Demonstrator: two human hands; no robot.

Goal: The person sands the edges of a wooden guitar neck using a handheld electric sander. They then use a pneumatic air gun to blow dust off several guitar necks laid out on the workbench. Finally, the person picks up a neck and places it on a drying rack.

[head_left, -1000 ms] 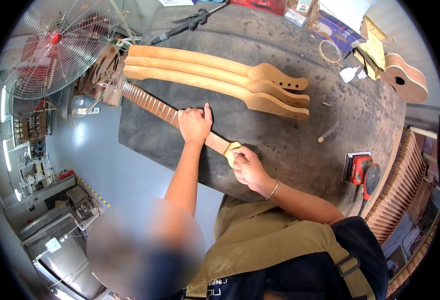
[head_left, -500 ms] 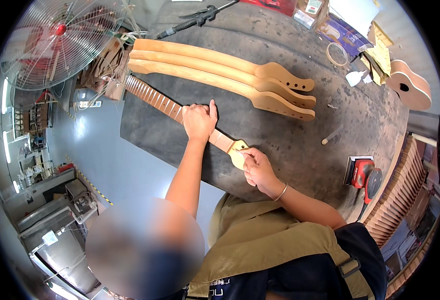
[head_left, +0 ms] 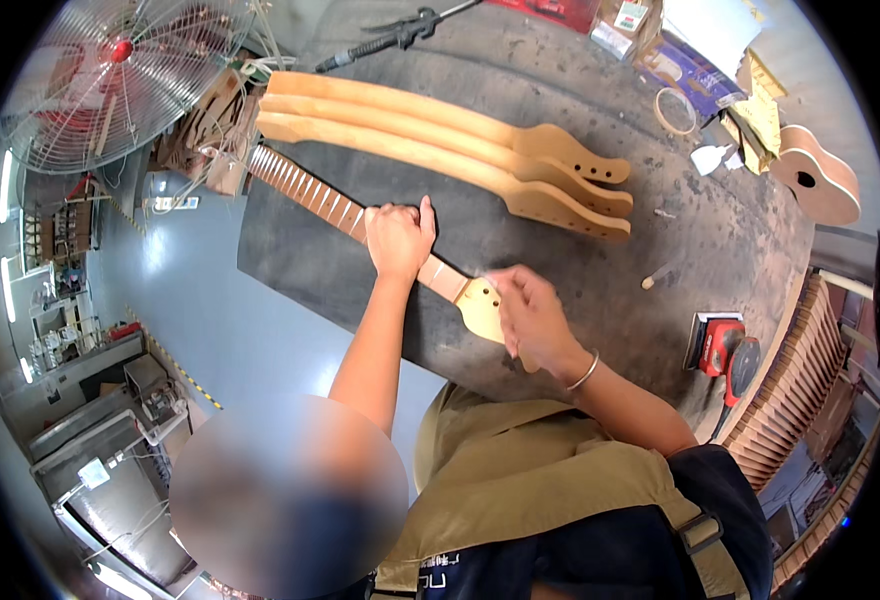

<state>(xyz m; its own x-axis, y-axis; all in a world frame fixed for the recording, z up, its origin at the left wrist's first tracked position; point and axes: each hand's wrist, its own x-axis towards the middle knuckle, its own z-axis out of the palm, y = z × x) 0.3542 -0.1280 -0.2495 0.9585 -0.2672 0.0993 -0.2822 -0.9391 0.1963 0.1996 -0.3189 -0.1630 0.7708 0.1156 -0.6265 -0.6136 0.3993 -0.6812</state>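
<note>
A guitar neck [head_left: 445, 277] with a brown fretted fingerboard and a pale yellow headstock lies slantwise on the dark worktable [head_left: 600, 330]. My left hand [head_left: 398, 238] is closed over the middle of the neck, pressing it down, with the thumb sticking out to the far side. Over the headstock's right part, my right hand [head_left: 535, 315] is raised with curled fingers, somewhat smeared by motion. Something small and pale seems to be at its fingertips, too blurred to name. Beyond the neck, three unfinished necks [head_left: 390, 130] lie side by side, back up.
A red sander [head_left: 725, 345] sits at the table's right edge. An air blow gun [head_left: 395, 38], a tape roll [head_left: 675, 110], a white bottle [head_left: 710, 157] and boxes [head_left: 695, 75] lie at the back. A large fan [head_left: 125, 75] stands left; a small guitar body [head_left: 815, 175] is far right.
My right hand has lifted and moved slightly right and toward the far edge of the headstock, uncovering more of it. My left hand stays on the neck.
</note>
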